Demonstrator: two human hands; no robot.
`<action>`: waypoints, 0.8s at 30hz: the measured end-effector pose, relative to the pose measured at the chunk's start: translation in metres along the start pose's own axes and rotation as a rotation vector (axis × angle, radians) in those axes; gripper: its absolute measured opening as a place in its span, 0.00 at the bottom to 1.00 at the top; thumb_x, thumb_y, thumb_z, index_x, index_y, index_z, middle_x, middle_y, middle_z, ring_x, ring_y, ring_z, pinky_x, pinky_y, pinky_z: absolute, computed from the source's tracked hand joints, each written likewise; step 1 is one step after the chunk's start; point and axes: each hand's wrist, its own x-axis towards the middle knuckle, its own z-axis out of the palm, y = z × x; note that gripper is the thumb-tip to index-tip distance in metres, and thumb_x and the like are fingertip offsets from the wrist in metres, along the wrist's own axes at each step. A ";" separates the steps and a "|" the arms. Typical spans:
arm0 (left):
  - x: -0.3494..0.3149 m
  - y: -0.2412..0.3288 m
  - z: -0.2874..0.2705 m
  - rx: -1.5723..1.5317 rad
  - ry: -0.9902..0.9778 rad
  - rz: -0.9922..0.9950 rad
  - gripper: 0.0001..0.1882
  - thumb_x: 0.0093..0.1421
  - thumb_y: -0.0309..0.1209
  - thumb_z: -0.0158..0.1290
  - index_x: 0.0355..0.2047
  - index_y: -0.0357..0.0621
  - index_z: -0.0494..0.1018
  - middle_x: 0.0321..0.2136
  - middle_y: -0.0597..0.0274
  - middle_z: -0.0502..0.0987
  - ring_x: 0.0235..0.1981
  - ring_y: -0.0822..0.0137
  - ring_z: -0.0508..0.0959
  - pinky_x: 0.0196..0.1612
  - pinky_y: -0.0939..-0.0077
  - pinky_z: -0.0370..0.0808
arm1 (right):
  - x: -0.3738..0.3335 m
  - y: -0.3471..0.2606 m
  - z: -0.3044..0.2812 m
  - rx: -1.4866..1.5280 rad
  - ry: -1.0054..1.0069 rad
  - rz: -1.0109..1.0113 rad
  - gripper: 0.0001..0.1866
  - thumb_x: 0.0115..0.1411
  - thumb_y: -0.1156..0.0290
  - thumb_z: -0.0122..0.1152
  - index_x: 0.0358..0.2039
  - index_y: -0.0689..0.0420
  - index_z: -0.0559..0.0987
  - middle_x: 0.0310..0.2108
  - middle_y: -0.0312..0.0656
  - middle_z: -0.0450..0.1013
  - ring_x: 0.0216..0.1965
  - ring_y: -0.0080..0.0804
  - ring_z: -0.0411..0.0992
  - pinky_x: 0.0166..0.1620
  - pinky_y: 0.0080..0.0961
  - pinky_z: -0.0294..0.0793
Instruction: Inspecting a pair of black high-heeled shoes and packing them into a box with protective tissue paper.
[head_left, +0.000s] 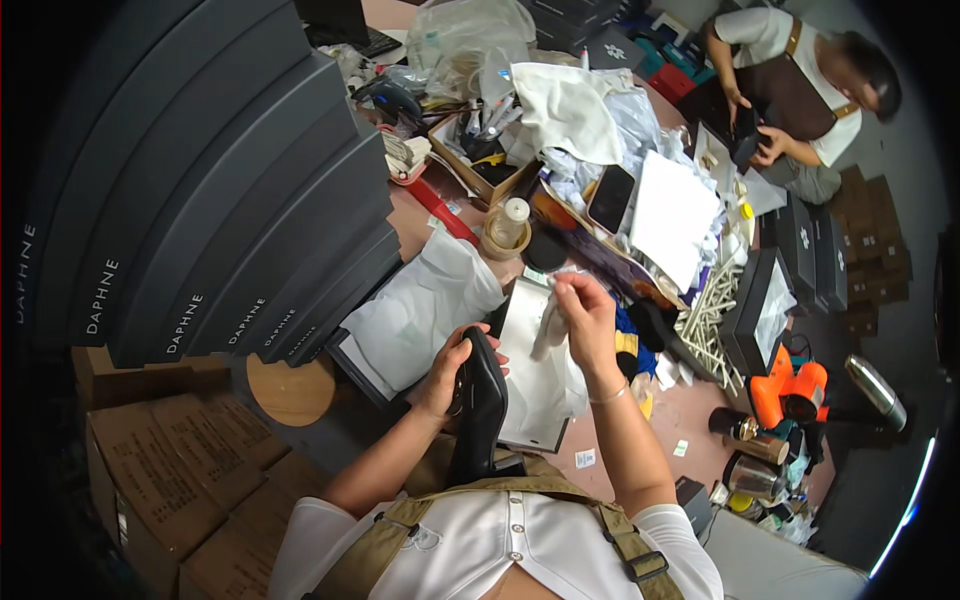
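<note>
My left hand point(441, 382) is wrapped round a black leather shoe point(482, 410), held upright close to my chest with its heel end low down. Between the fingertips and thumb of my right hand point(592, 318) hangs a limp, greyish-white piece of cloth or paper point(549, 332); which of the two I cannot tell. Below that hand lies an open box part point(520, 395) with a white inside and a dark edge. Left of it is a dark shoe box with white tissue paper point(425, 305) spread over it.
Tall stacks of dark shoe boxes point(200, 190) rise at left, above brown cartons point(170, 460). A glass bottle point(508, 228), phone point(611, 198), white sticks point(708, 325) and an orange heat gun point(790, 388) crowd the table. Far right, a co-worker point(785, 80) handles a black shoe.
</note>
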 end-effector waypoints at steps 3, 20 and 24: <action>0.003 -0.004 -0.016 -0.046 0.057 0.029 0.30 0.61 0.49 0.48 0.54 0.40 0.61 0.43 0.55 0.70 0.42 0.59 0.76 0.48 0.58 0.77 | 0.064 0.003 0.018 -0.381 0.036 -0.312 0.10 0.58 0.74 0.62 0.41 0.62 0.79 0.28 0.31 0.71 0.27 0.16 0.66 0.31 0.16 0.66; 0.012 -0.006 -0.037 -0.162 0.103 0.036 0.25 0.63 0.42 0.49 0.53 0.39 0.61 0.41 0.55 0.71 0.41 0.62 0.77 0.46 0.64 0.78 | 0.127 0.059 0.029 -0.976 -0.016 -0.797 0.22 0.50 0.74 0.68 0.48 0.54 0.75 0.49 0.49 0.68 0.45 0.47 0.73 0.45 0.33 0.76; 0.008 -0.007 -0.036 -0.082 0.108 0.036 0.25 0.64 0.44 0.45 0.53 0.39 0.61 0.41 0.54 0.72 0.41 0.59 0.77 0.48 0.59 0.77 | 0.134 0.057 0.030 -0.982 0.006 -0.841 0.21 0.51 0.75 0.66 0.47 0.55 0.75 0.50 0.50 0.68 0.43 0.47 0.74 0.42 0.34 0.77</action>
